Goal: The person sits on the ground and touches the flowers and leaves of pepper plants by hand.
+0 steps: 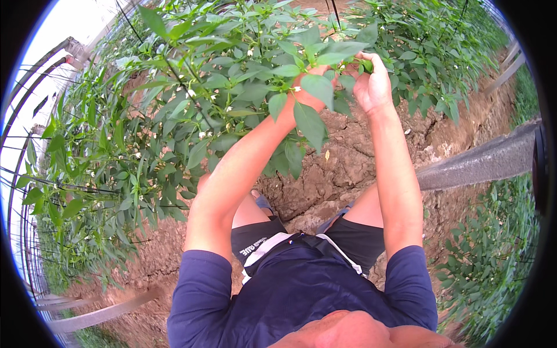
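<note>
Flowering pepper plants (243, 82) with broad green leaves and small white blossoms fill the space before me. My left hand (317, 85) reaches in among the stems, and leaves cover most of its fingers; what it holds is hidden. Beside it on the right, my right hand (375, 85) has its fingers curled around a small bright-green plant part (366, 66); I cannot tell whether this is a fruit or a leaf. Both hands are close together at the same plant, behind a large drooping leaf (318, 89).
Cracked bare soil (335, 169) lies between my sandalled feet. A grey beam (478, 167) runs at the right, with more plants (487, 256) beyond it. Dark support strings (187, 82) rise through the foliage. Another pale beam (104, 311) crosses the lower left.
</note>
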A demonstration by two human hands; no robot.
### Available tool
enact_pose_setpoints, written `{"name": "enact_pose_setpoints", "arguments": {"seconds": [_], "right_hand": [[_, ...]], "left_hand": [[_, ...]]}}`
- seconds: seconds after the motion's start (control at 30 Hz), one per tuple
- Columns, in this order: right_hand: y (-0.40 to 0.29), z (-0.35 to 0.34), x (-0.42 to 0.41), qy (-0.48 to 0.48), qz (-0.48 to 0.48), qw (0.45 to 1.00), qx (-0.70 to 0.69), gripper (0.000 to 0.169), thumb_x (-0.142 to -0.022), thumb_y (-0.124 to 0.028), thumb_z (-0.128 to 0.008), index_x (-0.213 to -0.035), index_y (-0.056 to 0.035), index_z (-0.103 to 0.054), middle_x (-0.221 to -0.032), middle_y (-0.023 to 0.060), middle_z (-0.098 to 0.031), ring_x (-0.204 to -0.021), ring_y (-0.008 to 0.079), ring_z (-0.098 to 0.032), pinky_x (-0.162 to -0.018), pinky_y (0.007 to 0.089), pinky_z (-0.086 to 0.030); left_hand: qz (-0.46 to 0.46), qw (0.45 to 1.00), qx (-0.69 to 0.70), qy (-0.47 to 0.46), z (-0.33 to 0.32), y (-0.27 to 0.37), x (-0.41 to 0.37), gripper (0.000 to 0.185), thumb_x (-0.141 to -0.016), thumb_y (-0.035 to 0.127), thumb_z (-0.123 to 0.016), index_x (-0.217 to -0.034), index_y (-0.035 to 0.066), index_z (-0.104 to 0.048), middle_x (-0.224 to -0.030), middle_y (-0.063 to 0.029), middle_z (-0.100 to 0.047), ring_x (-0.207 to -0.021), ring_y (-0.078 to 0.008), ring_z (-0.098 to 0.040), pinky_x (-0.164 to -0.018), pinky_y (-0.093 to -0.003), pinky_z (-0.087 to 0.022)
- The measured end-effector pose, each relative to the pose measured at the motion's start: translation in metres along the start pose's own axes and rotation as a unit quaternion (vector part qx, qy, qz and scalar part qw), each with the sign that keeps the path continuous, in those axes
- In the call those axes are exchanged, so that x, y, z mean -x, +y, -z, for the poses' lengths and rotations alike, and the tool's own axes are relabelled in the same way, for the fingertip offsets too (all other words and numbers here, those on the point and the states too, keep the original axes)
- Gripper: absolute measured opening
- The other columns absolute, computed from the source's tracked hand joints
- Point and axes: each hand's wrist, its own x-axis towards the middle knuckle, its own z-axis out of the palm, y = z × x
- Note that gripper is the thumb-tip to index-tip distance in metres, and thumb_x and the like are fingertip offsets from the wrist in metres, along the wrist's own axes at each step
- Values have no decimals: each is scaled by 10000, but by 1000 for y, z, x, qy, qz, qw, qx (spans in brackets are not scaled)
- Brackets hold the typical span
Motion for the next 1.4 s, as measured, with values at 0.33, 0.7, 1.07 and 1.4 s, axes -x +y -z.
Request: {"name": "enact_pose_setpoints", "arguments": {"seconds": [0.33,0.7,1.07,1.4], "right_hand": [[-31,22,21,134,58,978,151,568,-1011,-369,-616,-1416,18,-526,-1368,199,-594,-1169,269,-628,-1077,414,-490],[-12,6,157,80,92,915,384,273,-1044,-173,-614,-1236,8,-685,-1125,76,-695,-1017,142,-654,-967,314,-538],[17,-71,205,-156,134,913,352,171,-1018,-37,-637,-1165,21,-705,-1061,28,-671,-954,89,-643,-856,245,-512],[23,-132,211,-185,74,942,269,233,-1034,-117,-649,-1230,3,-685,-1098,44,-692,-1018,99,-647,-914,259,-514]], "left_hand": [[50,990,-99,83,-6,65,47,385,-929,163,-673,-1254,-35,-613,-1357,-281,-558,-1257,-441,-563,-1108,-538,-448],[-52,992,-4,116,140,141,123,385,-861,10,-753,-1227,3,-635,-1136,-154,-709,-966,-296,-715,-857,-396,-589],[326,888,291,147,194,119,78,240,-1028,134,-672,-1190,-42,-694,-1004,-100,-739,-818,-123,-689,-741,-262,-554],[332,801,487,108,189,140,89,193,-975,97,-734,-1125,-24,-738,-975,-124,-763,-735,-143,-679,-676,-289,-567]]}}
